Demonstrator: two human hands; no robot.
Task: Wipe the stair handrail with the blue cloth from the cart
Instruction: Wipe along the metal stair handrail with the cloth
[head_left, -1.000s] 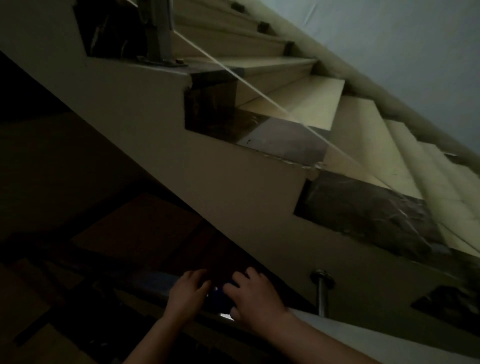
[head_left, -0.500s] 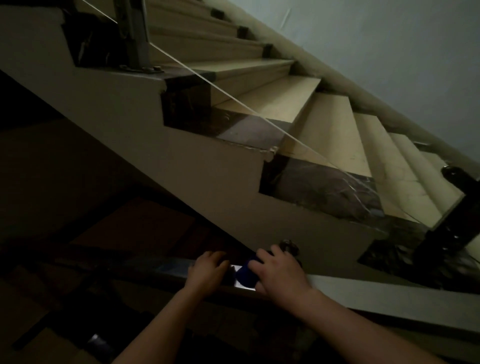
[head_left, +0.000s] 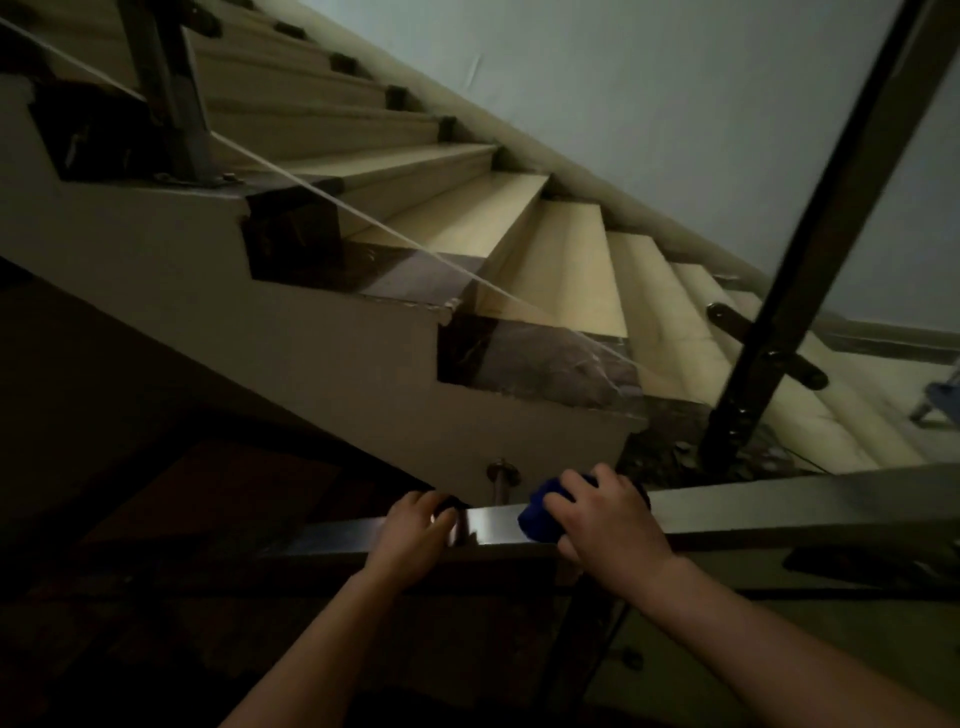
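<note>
On the handrail (head_left: 779, 506), right hand (head_left: 608, 514) tight around blue cloth (head_left: 535, 514), left hand (head_left: 415, 527) around rail.

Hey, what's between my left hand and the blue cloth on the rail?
Head view: only bare, shiny handrail between left hand and blue cloth.

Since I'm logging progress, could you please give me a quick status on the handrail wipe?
Left hand grips handrail. Right hand holds blue cloth on it. Nothing seen on rail top; dark post stands beyond.
</note>
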